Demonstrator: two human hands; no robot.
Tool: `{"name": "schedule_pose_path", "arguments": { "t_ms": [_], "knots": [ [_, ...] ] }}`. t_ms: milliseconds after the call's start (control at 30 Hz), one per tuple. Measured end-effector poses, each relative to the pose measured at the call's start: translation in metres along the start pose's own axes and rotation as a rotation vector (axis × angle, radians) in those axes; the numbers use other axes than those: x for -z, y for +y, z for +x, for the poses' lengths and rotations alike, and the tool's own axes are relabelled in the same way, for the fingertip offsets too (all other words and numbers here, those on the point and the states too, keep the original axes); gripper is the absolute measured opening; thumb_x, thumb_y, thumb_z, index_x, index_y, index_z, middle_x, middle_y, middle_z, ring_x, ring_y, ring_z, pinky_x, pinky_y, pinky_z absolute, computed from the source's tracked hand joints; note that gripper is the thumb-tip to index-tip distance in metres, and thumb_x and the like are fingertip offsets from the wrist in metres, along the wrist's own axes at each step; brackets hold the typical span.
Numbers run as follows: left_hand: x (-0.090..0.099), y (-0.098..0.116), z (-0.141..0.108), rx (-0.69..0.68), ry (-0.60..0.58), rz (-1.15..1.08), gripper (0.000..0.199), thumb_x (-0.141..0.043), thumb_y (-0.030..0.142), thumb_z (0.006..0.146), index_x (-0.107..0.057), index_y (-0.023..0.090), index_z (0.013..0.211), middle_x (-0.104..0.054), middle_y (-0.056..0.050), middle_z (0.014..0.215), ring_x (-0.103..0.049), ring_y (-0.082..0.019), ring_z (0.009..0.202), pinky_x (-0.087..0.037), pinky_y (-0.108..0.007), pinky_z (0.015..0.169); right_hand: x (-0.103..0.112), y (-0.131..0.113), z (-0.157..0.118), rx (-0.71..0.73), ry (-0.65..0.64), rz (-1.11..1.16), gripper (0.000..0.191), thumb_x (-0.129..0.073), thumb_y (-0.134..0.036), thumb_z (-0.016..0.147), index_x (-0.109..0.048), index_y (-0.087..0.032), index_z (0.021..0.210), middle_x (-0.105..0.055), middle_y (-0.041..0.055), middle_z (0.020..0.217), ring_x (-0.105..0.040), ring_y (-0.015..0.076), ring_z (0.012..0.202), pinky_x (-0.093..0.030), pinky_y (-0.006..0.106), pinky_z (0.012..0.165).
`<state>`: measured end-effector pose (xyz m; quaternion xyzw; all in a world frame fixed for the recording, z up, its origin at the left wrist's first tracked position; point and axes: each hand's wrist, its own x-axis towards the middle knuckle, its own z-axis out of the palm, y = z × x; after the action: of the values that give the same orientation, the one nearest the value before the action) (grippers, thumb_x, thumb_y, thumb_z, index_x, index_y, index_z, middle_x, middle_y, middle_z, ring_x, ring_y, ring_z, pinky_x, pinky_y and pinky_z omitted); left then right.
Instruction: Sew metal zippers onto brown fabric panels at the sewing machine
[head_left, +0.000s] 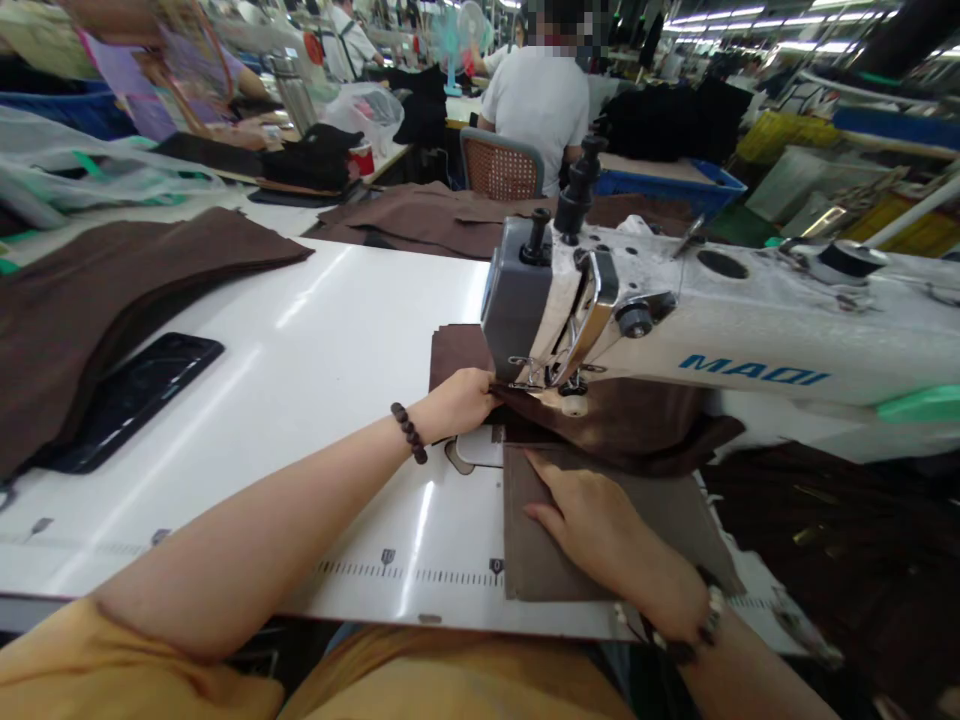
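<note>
My left hand (463, 398) is closed on the edge of a brown fabric piece (622, 415) beside the needle area of a white sewing machine (645, 320). That piece runs to the right under the machine's arm, partly folded. My right hand (589, 505) lies on a flatter brown fabric panel (540, 560) at the table's front edge, its index finger stretched toward the seam area and thumb apart. A further corner of brown fabric (456, 350) shows behind my left hand. The needle tip is too small to make out.
On the left lie a stack of brown cut pieces (135, 260) and a dark phone (142, 400) on the white table (352, 330). More brown fabric (420, 215) lies along the back edge. A co-worker in a white shirt (536, 105) sits beyond, near a blue bin (667, 185).
</note>
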<state>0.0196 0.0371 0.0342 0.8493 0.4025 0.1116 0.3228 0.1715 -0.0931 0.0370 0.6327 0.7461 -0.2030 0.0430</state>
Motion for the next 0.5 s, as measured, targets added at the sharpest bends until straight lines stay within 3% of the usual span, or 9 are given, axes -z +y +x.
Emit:
{"name": "schedule_pose_path", "arguments": {
  "t_ms": [100, 200, 333, 500],
  "knots": [
    [-0.003, 0.001, -0.005, 0.009, 0.009, -0.011, 0.020, -0.046, 0.013, 0.081, -0.066, 0.011, 0.079, -0.067, -0.004, 0.078, -0.062, -0.017, 0.074, -0.046, -0.022, 0.066, 0.007, 0.001, 0.012, 0.000, 0.000, 0.075, 0.069, -0.062, -0.032, 0.075, -0.031, -0.017, 0.135, -0.065, 0.0112, 0.092, -0.061, 0.0242, 0.087, -0.045, 0.032, 0.074],
    [-0.007, 0.005, -0.010, -0.023, 0.005, -0.022, 0.015, -0.058, 0.020, 0.078, -0.065, 0.014, 0.089, -0.067, -0.002, 0.083, -0.062, -0.017, 0.078, -0.046, -0.021, 0.067, 0.017, 0.006, 0.014, -0.003, -0.022, 0.180, 0.069, -0.066, -0.030, 0.071, -0.036, -0.016, 0.131, -0.065, 0.0071, 0.083, -0.062, 0.0205, 0.078, -0.043, 0.028, 0.069],
    [-0.018, 0.010, -0.016, -0.021, 0.057, 0.113, 0.037, -0.075, 0.028, 0.061, -0.063, 0.013, 0.093, -0.065, -0.005, 0.081, -0.062, -0.021, 0.076, -0.047, -0.025, 0.066, 0.016, 0.007, 0.015, 0.024, 0.016, 0.304, 0.064, -0.067, -0.026, 0.069, -0.040, -0.016, 0.127, -0.062, 0.0052, 0.083, -0.059, 0.0168, 0.074, -0.042, 0.027, 0.069],
    [-0.029, 0.014, -0.023, -0.095, 0.113, 0.177, 0.008, -0.056, 0.009, 0.074, -0.063, 0.012, 0.076, -0.062, -0.010, 0.084, -0.058, -0.023, 0.082, -0.045, -0.034, 0.077, 0.010, 0.010, 0.010, 0.032, 0.029, 0.394, 0.065, -0.066, -0.025, 0.070, -0.039, -0.018, 0.129, -0.060, 0.0035, 0.080, -0.056, 0.0151, 0.071, -0.042, 0.027, 0.069]
  ]
}}
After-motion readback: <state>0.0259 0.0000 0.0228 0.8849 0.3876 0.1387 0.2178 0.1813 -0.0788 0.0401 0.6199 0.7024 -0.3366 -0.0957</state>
